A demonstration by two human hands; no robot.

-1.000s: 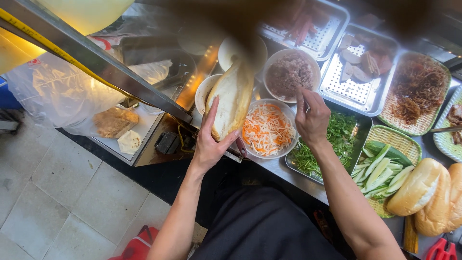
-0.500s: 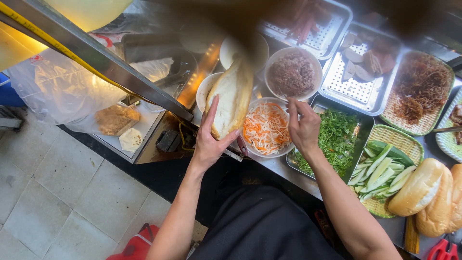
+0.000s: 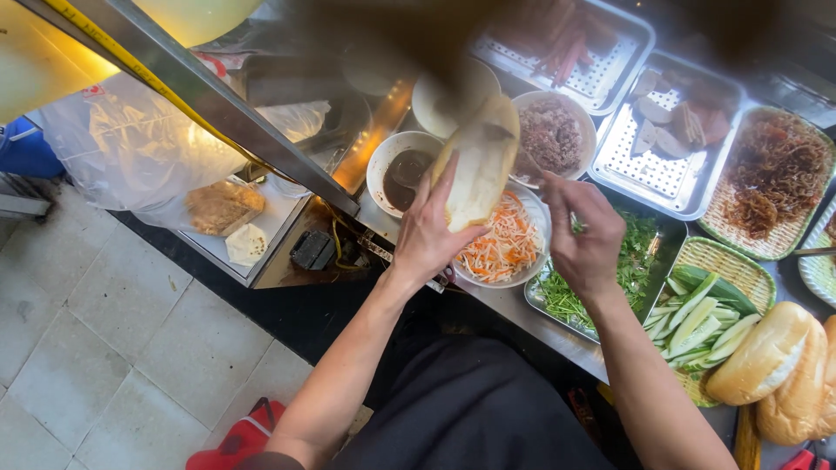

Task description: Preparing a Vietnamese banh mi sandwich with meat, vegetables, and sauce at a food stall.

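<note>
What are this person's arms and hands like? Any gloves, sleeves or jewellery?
Both arms are bare along all that shows, with no sleeve in view. The left hand and the right hand wear no gloves, and no ring, watch or bracelet shows on either. The forearms look slim. Below them a dark garment covers the person's body.
</note>
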